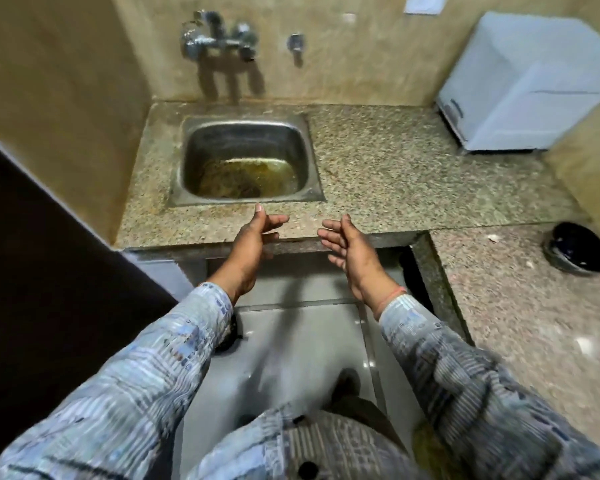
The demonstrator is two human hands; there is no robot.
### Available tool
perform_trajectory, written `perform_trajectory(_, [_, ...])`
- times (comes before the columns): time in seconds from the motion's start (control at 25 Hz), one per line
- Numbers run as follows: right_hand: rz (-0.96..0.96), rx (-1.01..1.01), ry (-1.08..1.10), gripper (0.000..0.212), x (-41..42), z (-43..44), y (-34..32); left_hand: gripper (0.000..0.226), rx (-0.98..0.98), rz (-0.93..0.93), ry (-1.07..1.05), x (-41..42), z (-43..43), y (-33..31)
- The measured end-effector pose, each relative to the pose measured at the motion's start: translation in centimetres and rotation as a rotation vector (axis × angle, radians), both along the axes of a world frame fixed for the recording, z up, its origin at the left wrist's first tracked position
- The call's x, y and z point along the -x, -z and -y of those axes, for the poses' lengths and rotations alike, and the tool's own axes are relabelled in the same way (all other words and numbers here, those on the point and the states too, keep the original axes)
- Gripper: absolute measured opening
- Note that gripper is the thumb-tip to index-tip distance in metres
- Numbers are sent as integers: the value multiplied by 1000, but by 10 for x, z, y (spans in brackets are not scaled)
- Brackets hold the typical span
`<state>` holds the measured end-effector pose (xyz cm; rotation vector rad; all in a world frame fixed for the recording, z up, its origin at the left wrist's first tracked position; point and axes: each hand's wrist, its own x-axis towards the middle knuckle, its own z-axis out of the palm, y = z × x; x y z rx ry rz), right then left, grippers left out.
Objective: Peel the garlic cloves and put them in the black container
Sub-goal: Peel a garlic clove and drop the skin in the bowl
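Black round container [577, 247] sits on the speckled granite counter [516, 306] at far right, well apart from both hands; a small white scrap [493, 238] lies near it, too small to identify. Left hand [253, 237] and right hand [350, 245] hover at the counter's front edge, palms facing, fingers apart and relaxed, holding nothing; the rectangular stainless-steel sink [246, 201] lies just beyond them; chrome wall taps [219, 39] are mounted above it.
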<state>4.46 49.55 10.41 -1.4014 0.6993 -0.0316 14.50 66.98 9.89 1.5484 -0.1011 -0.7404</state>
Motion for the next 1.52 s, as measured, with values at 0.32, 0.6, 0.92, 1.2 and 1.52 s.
perform_trajectory(0.32, [44,20,358,54,90,173,-6,69,6,27,369,45,221,-17])
perform_trajectory(0.6, [36,59,569,57,178,315,-4,67,7,-18,606,124,410,-22])
perform_trajectory(0.92, [-7,53,941,27,235,412,38,59,-92,0,828,164,558,22])
perform_trajectory(1.2, [-429,256,941,20,214,483,108,29,-252,89,895,112,641,81])
perform_trajectory(1.52, [-749,745,569,24,184,493,162,26,-454,680,1183,71,681,115])
